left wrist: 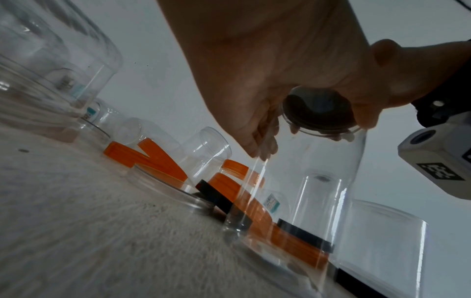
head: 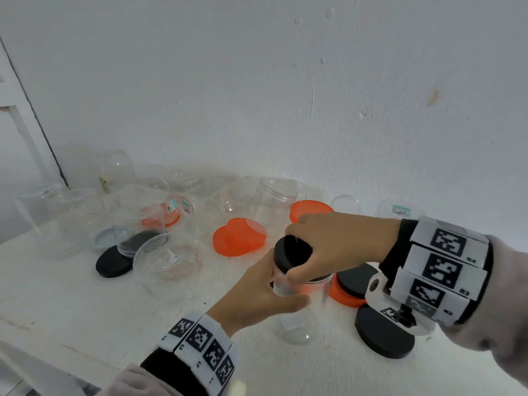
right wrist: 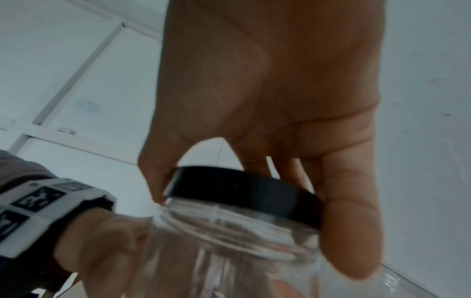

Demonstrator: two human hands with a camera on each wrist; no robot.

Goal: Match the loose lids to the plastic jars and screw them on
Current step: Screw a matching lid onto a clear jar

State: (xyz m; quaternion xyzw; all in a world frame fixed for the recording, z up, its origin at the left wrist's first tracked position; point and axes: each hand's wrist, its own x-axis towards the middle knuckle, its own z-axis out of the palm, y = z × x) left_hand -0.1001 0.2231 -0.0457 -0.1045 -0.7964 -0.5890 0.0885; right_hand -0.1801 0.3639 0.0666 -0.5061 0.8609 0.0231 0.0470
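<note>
A clear plastic jar (head: 288,287) stands tilted a little above the white table (head: 71,295). My left hand (head: 283,284) grips its body from the near-left side. A black lid (head: 293,252) sits on the jar's mouth, slightly askew. My right hand (head: 294,254) comes from the right and holds the lid's rim between thumb and fingers. From the right wrist, the black lid (right wrist: 242,193) rests over the threaded neck of the jar (right wrist: 229,238), with a fingertip (right wrist: 351,231) pressed on its edge. The left wrist view shows the lid (left wrist: 318,113) from below through the jar (left wrist: 300,191).
Several clear jars stand or lie along the wall. Two orange lids (head: 240,237) overlap mid-table, another orange lid (head: 310,210) behind my right hand. Loose black lids (head: 114,262) (head: 383,335) lie left and right. A wide clear jar (head: 165,270) sits left of my hands.
</note>
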